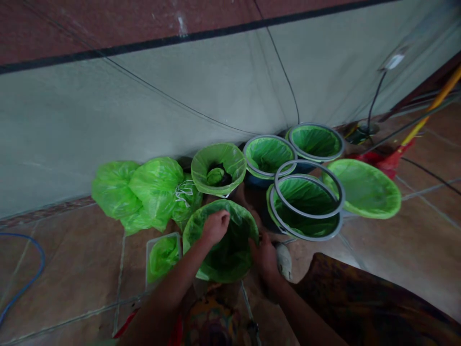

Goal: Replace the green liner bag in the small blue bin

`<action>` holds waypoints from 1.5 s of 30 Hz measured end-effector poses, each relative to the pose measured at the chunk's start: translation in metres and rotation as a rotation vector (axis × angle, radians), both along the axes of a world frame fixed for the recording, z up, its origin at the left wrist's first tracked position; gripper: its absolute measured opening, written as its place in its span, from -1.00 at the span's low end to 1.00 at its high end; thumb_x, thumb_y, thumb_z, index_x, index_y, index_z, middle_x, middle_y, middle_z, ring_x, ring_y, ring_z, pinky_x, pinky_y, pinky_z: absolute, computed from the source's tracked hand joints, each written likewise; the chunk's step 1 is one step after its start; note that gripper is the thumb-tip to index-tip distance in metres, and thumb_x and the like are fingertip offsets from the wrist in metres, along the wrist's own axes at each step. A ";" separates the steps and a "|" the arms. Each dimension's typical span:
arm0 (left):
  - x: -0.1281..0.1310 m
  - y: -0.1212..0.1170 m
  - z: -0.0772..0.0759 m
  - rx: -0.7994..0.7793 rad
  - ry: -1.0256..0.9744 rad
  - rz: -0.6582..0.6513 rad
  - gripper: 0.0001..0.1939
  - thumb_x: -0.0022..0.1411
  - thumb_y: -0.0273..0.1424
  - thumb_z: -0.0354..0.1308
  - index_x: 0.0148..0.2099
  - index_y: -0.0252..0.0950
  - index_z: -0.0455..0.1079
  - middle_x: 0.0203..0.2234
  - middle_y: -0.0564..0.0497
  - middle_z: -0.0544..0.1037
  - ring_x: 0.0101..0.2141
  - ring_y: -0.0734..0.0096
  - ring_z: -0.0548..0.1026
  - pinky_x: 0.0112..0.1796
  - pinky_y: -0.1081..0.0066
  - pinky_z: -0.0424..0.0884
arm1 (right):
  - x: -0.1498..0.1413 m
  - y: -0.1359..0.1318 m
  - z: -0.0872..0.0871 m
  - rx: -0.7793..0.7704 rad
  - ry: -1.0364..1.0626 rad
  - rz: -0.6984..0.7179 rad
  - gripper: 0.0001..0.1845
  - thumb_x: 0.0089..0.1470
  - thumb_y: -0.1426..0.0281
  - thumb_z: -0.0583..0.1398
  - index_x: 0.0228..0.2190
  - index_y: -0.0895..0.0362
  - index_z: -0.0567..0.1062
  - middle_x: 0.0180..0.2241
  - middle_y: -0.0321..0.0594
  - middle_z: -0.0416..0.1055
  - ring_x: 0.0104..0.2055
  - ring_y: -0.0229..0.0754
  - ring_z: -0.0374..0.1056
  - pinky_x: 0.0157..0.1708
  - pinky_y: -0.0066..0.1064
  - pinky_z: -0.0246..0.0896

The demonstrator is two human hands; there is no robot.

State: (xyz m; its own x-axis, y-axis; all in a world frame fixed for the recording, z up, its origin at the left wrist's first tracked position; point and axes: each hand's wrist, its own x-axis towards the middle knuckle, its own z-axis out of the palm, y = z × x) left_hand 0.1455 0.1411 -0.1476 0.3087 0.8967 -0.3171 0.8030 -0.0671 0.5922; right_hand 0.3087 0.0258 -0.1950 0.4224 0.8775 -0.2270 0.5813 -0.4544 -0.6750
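A round bin lined with a green bin bag (230, 269) stands right in front of me. Over its opening is my left hand (216, 228), closed into a fist; whatever it may hold is hidden. At the bin's right edge, my right hand (265, 257) has its fingers curled around the rim and the bag's edge there. The bag's top is folded outward over the rim and its inside is dark.
Other lined bins stand behind and right, including a bin (266, 156) with a grey rim. A loose grey ring (341, 192) rests tilted on another. Stuffed green bags (154, 187) lie left, above a clear tub (147, 259). A blue hose (41, 259) crosses the floor.
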 end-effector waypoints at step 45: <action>-0.050 0.046 0.015 0.077 0.432 0.066 -0.42 0.15 -0.16 0.19 0.17 -0.28 0.27 0.05 -0.19 0.46 0.06 0.13 0.42 0.03 0.29 0.31 | -0.012 0.135 0.021 0.166 -0.257 0.656 -0.53 0.21 0.34 0.04 0.12 0.24 0.32 0.05 0.05 0.39 0.08 0.00 0.29 0.09 -0.26 0.09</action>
